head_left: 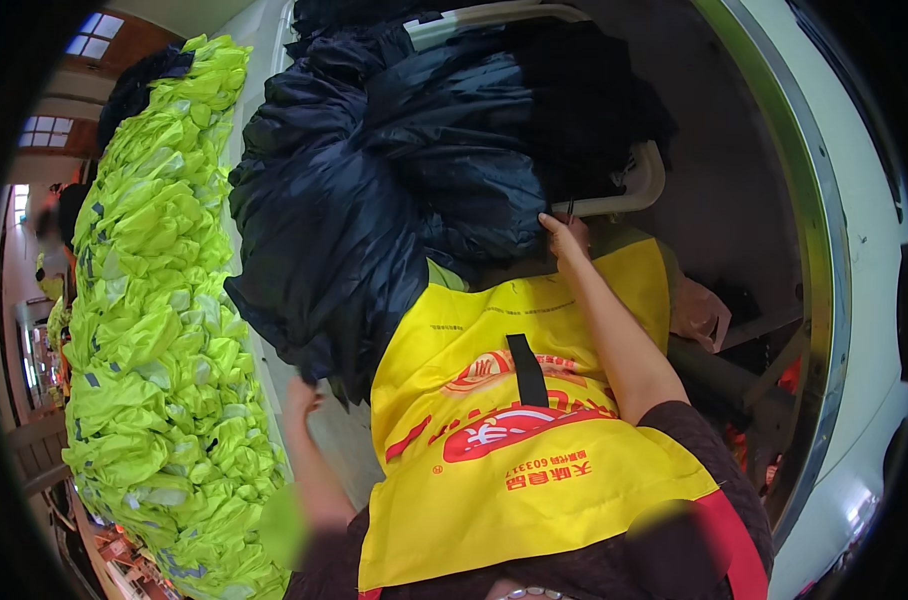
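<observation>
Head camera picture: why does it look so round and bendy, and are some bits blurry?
In the head view, the fisheye lens leaves black corners and bends the grey rail at the right rim. The neon-yellow garment pile looks bright, while the dark fabric bundle hides its folds in shadow. A blurred patch sits beside the left forearm; the right hand stays fairly sharp.

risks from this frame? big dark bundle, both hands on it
1. The dark bundle is bulky and overhangs; the left hand only touches its lower edge, so it might sag or slide off toward the person.
2. The right hand sits between the bundle and the pale bar; fingers could get pinched there.
3. The bundle presses close to the bright green pile; a shift may knock some of it loose.
</observation>
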`<state>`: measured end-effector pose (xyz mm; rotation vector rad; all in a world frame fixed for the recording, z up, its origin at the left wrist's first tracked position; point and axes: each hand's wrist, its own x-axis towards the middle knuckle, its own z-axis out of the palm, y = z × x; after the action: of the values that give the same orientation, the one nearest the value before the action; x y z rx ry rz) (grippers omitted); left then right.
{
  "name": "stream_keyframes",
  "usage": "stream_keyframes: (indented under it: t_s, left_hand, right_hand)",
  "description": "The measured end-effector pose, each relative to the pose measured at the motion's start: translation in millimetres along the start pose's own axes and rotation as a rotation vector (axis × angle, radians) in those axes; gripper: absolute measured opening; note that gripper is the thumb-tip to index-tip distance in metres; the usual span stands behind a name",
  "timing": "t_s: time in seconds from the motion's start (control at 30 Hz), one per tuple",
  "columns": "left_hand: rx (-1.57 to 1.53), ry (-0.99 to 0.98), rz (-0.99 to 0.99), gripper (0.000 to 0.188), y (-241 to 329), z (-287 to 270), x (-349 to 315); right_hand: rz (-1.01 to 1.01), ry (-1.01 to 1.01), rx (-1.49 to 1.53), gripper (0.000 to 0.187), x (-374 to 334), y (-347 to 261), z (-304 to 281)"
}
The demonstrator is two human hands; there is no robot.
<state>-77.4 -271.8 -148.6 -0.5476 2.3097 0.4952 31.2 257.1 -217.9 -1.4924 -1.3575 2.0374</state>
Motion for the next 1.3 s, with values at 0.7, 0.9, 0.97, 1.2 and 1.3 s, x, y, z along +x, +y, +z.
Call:
stream_keyframes:
  t_s: [0.7, 0.9, 0.97, 1.2, 1.3]
  left_hand:
    - [-1.442, -1.019, 0.429, 0.049, 291.8, 143.9, -180.4]
    - [-1.477, -1.005, 0.238, 0.056, 287.5, 129.6, -209.2]
    - [-1.482, -1.02, 0.248, 0.053, 283.7, 138.2, -206.0]
    - [-1.458, -0.873, 0.153, 0.061, 263.9, 129.3, -225.2]
    - [-1.057, -0.205, 0.718, 0.076, 241.2, 135.6, -228.3]
  right_hand:
    - [-1.131, -0.36, -0.361, 0.014, -178.9, -99.4, -6.2]
    - [-0.591, 0.028, 0.088, 0.023, -153.3, -115.8, -100.0]
    - [-0.147, -0.003, 0.261, 0.032, -155.3, -114.1, -110.5]
    - [-0.068, -0.298, 0.438, 0.015, -175.3, -108.3, -84.7]
    - [-0.08, -0.318, 0.5, 0.014, -185.6, -116.6, -76.8]
